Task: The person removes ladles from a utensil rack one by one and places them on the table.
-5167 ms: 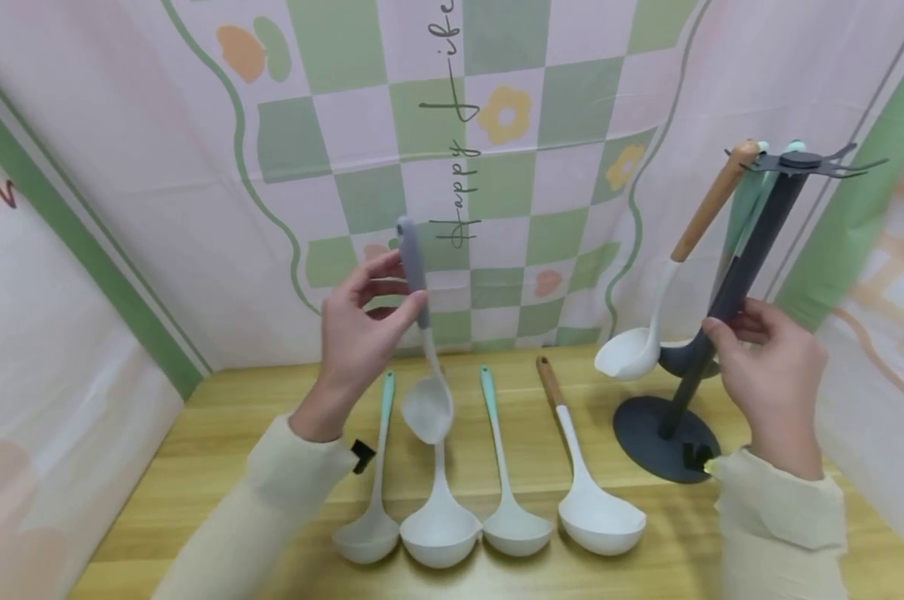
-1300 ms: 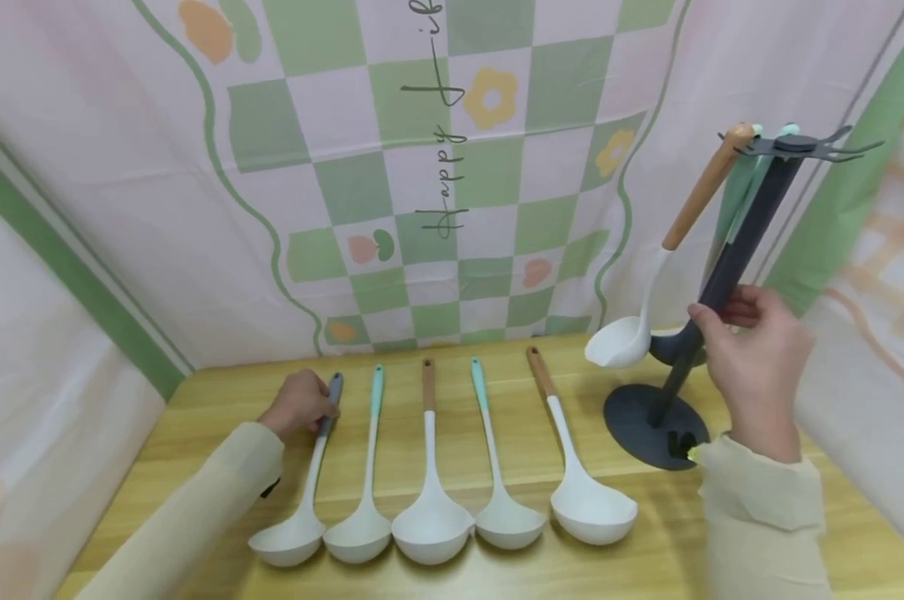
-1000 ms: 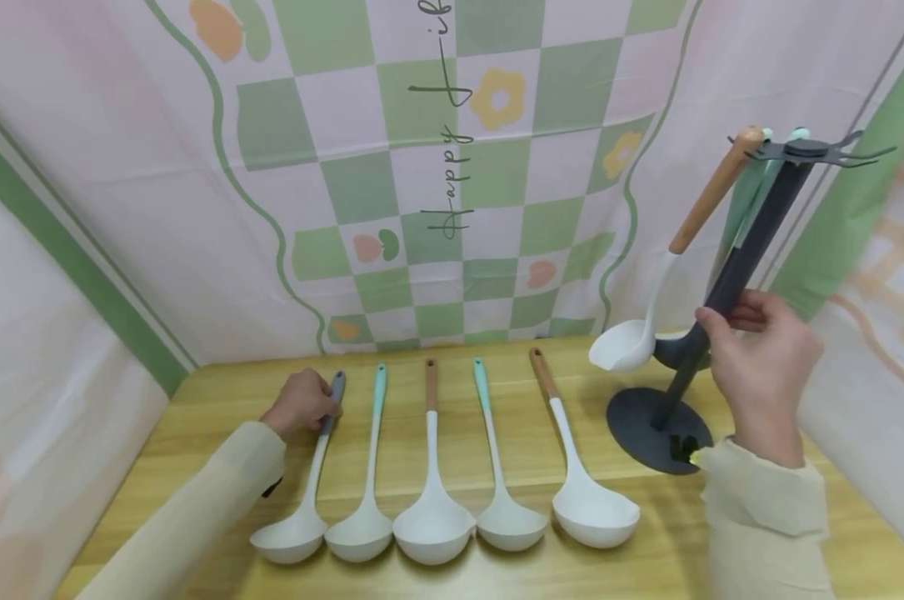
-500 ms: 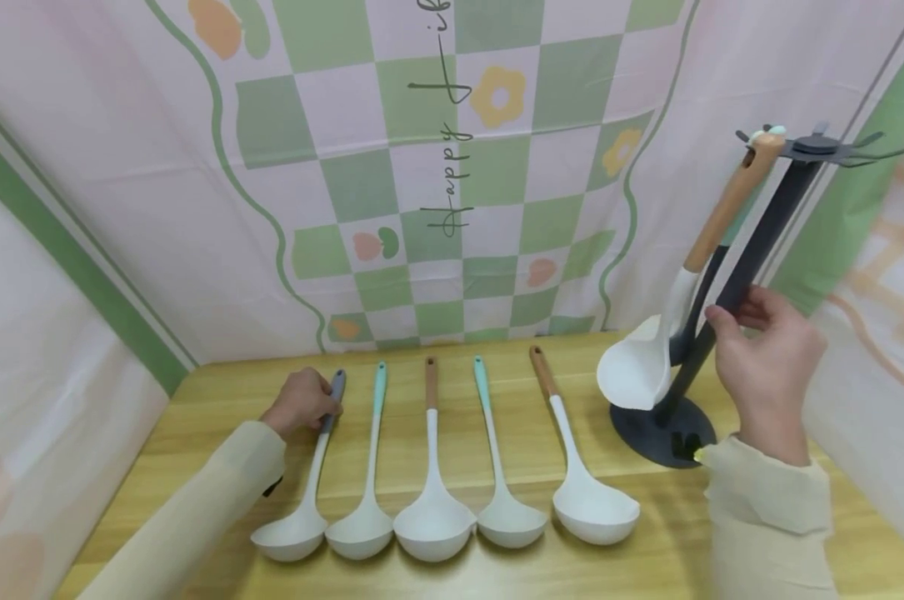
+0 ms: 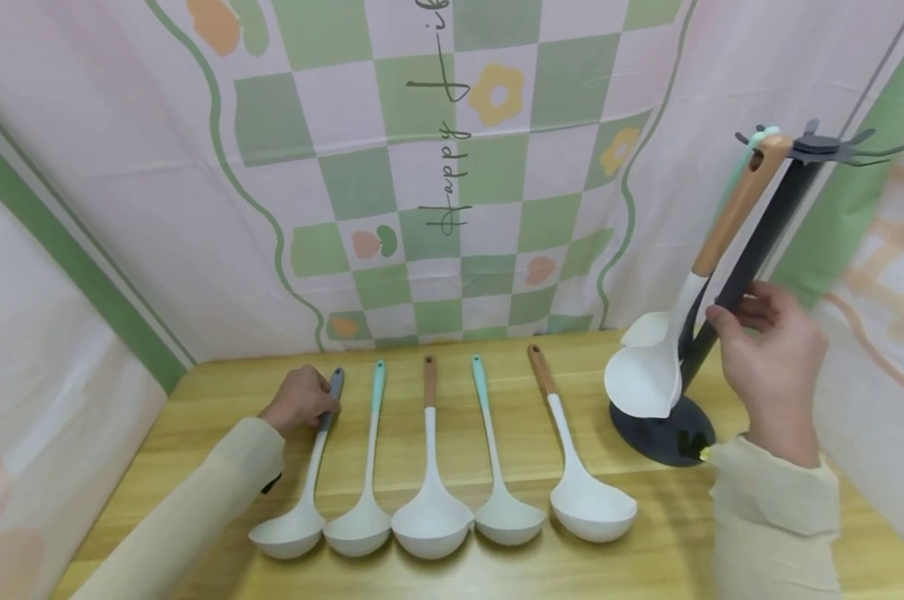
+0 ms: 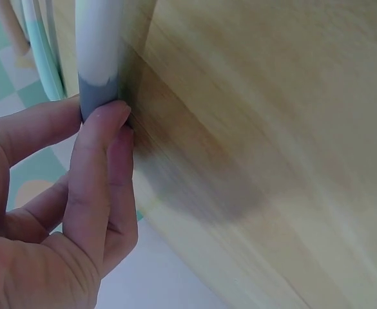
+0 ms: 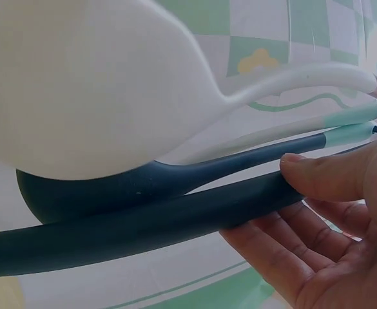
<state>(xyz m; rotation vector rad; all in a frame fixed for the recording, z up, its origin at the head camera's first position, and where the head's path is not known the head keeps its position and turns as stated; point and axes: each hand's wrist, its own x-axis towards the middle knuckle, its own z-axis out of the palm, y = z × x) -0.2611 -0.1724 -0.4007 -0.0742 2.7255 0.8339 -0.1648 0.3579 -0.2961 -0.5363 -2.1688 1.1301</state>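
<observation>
My left hand [image 5: 300,400] pinches the grey handle of a white ladle [image 5: 290,531] that lies at the left end of a row on the table. In the left wrist view, thumb and fingers meet at the grey handle [image 6: 98,92]. My right hand [image 5: 774,367] holds the dark pole of a utensil stand [image 5: 762,225], thumb on one side and fingers on the other. From the stand's hooks hangs a white ladle with a brown handle [image 5: 646,379]. Behind it, in the right wrist view, hang a dark ladle with a mint handle [image 7: 98,193] and a pale mint-handled one [image 7: 259,136].
Right of the held ladle lie a mint-handled ladle [image 5: 357,529], a brown-handled one [image 5: 432,529], another mint-handled one [image 5: 509,523] and another brown-handled one [image 5: 592,508]. The wooden table [image 5: 227,442] ends at a patterned cloth [image 5: 489,217] behind.
Over five seconds, the grey-handled ladle has come down from mid-air to the row's left end in my left hand. Lately the stand's top has turned, swinging the hanging ladles round towards me.
</observation>
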